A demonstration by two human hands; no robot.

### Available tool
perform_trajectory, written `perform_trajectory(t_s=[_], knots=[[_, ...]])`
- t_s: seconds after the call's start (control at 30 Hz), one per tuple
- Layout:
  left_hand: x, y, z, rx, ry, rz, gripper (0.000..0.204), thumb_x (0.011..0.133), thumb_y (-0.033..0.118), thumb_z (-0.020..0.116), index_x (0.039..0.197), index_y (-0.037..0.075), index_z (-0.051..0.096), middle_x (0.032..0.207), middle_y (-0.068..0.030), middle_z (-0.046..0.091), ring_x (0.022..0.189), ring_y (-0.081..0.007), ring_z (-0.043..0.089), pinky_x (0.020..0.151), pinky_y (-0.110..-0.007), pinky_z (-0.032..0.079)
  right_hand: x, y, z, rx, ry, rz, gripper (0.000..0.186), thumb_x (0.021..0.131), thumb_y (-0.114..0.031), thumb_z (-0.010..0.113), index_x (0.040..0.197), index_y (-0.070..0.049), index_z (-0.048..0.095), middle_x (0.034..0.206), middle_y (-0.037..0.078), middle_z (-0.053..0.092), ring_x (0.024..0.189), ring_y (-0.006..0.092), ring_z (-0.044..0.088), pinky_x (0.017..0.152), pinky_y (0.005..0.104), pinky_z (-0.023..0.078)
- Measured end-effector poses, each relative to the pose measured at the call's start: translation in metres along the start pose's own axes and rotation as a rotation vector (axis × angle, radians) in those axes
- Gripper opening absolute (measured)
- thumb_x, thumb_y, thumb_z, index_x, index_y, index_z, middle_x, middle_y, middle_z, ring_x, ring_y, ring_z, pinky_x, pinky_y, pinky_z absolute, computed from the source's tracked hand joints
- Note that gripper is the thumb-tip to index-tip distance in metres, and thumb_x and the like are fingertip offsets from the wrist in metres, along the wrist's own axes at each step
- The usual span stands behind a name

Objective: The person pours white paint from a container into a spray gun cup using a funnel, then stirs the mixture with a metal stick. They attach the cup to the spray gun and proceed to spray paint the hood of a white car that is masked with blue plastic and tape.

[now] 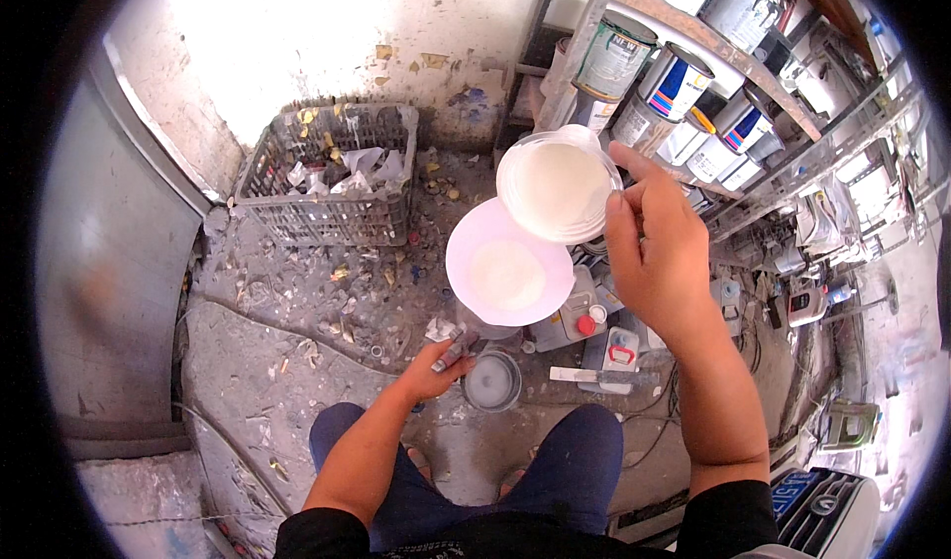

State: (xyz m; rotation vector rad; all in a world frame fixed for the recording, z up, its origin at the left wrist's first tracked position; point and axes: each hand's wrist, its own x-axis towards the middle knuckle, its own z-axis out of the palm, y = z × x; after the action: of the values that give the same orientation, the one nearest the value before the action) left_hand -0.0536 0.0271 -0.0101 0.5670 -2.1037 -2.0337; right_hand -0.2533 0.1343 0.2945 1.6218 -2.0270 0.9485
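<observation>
My right hand [659,242] pinches the rim of a round clear plastic cup [560,184] between thumb and fingers. Off-white material fills its middle. Just below and to the left is a pale pink bowl [461,277] with whitish contents; the cup overlaps its upper right rim. What the bowl rests on is mostly hidden. Lower down, my left hand [426,373] is closed round a small, grey-smeared thing [454,351] whose kind I cannot make out, beside crumpled white paper [442,328]. Close to its fingertips sits an open round grey tin [492,381].
A black plastic crate [327,217] holding scraps stands by the stained wall. Right of centre are plastic jugs [622,346] and a flat scraper [594,375]. Paint cans [676,81] crowd the shelves at the upper right. Debris and a hose [287,333] lie on the floor.
</observation>
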Motion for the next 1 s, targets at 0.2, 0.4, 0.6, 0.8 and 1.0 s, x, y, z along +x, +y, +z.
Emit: perform_trajectory(t_s=[0.2,0.4,0.6,0.8,1.0], knots=[[-0.003,0.007,0.003,-0.013,0.017,-0.041,0.019,0.085,0.018,0.068,0.094,0.003,0.062,0.081,-0.0010,0.062,0.077,-0.0092,0.055,0.069,-0.027,0.047,-0.005,0.001,0.004,-0.106,0.027,-0.141,0.013,0.080,-0.003,0.059,0.083,0.000,0.047,0.114,0.023,0.058,0.069,0.0333,0.065,0.054,0.0383,0.054],[-0.001,-0.002,0.001,-0.010,-0.011,-0.016,0.018,0.085,0.017,0.067,0.095,0.003,0.062,0.083,-0.0008,0.062,0.078,-0.0096,0.056,0.070,-0.027,0.047,-0.008,-0.002,0.006,-0.163,0.064,-0.211,0.013,0.078,-0.002,0.060,0.081,0.000,0.047,0.113,0.022,0.059,0.071,0.0276,0.067,0.054,0.0353,0.055],[-0.004,-0.003,0.002,-0.016,0.016,0.016,0.015,0.086,0.015,0.066,0.093,0.003,0.062,0.082,-0.0009,0.063,0.077,-0.0095,0.057,0.069,-0.027,0.047,-0.010,-0.001,0.008,-0.158,0.096,-0.245,0.014,0.077,-0.002,0.060,0.079,0.000,0.047,0.112,0.022,0.059,0.071,0.0274,0.067,0.053,0.0349,0.055],[-0.005,0.000,0.001,-0.001,0.001,0.013,0.016,0.086,0.017,0.067,0.091,0.003,0.062,0.078,-0.0009,0.062,0.074,-0.0098,0.055,0.065,-0.027,0.046,-0.011,-0.003,0.007,-0.167,0.092,-0.257,0.014,0.076,-0.001,0.061,0.078,-0.001,0.047,0.112,0.022,0.059,0.071,0.0271,0.067,0.053,0.0346,0.055],[-0.005,0.008,0.005,-0.002,0.033,0.025,0.019,0.085,0.020,0.068,0.090,0.003,0.061,0.074,-0.0002,0.060,0.069,-0.0094,0.052,0.061,-0.028,0.044,-0.014,-0.003,0.004,-0.152,0.089,-0.237,0.014,0.077,-0.002,0.061,0.079,0.000,0.048,0.112,0.023,0.059,0.070,0.0274,0.067,0.056,0.0344,0.055]])
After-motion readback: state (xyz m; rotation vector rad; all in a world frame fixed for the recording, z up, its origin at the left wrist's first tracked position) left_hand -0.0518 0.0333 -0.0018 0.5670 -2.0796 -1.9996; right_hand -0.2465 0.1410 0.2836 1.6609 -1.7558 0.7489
